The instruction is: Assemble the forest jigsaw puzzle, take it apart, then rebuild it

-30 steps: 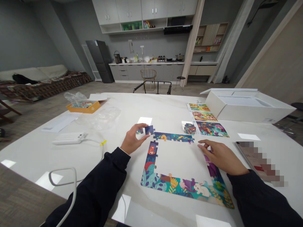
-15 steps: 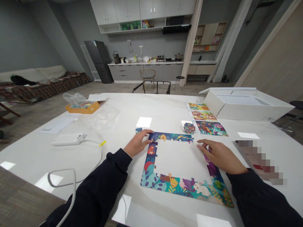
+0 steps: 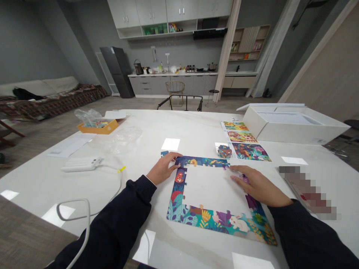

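Observation:
A colourful jigsaw frame (image 3: 207, 218) lies on the white table, its border pieces joined around a bare middle. My left hand (image 3: 164, 169) touches the frame's top left corner, thumb and fingertips apart on either side of it. My right hand (image 3: 259, 185) is over the upper right part of the frame, fingers apart, the index fingertip near the right end of the top strip; nothing is visible in it. A stack of loose pieces (image 3: 224, 151) stands behind the top strip. One blue piece (image 3: 164, 153) lies beside my left hand.
Picture sheets (image 3: 251, 152) and a white box (image 3: 291, 125) are at the back right, a partly pixelated flat object (image 3: 307, 192) at the right. On the left are an orange box (image 3: 101, 127), clear plastic, paper and a white power bank (image 3: 81, 164) with a cable.
My right hand has moved slightly left, bringing its index fingertip close to the end of the top strip. My left hand has stayed at the corner.

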`<state>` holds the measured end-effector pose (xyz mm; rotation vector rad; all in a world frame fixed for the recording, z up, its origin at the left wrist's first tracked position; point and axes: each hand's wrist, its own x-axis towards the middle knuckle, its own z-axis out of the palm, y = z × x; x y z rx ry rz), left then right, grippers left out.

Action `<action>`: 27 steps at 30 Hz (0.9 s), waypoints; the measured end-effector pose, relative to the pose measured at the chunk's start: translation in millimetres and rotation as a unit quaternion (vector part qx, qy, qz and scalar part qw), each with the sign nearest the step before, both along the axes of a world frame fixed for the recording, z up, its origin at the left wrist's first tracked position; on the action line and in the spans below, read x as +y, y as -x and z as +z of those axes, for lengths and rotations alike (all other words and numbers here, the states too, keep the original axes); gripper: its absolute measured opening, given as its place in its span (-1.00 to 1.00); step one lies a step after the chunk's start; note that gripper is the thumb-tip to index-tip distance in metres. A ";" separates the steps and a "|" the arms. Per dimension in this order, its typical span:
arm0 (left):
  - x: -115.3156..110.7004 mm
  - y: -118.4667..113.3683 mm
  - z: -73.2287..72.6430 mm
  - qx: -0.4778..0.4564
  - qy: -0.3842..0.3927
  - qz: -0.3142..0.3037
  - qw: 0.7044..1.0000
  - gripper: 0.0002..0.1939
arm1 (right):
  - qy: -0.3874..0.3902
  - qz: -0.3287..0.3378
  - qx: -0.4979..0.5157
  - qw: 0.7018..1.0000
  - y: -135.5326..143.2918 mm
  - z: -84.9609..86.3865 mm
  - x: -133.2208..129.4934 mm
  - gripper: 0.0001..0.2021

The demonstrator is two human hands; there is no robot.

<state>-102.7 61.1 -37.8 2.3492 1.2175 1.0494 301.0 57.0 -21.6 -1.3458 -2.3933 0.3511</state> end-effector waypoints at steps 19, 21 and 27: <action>4.1 -18.5 -9.9 -0.066 0.048 0.001 0.997 -0.60 | 0.035 0.010 0.000 0.999 4.9 -0.7 -3.8 -0.49; 5.7 -20.8 -12.0 -0.065 0.054 -0.004 0.996 -0.60 | 0.032 0.010 -0.006 0.999 4.5 -1.9 -3.6 -0.47; 9.8 -20.2 -13.3 -0.055 0.070 -0.014 0.996 -0.62 | 0.043 0.014 -0.035 0.998 3.5 -4.8 -2.6 -0.37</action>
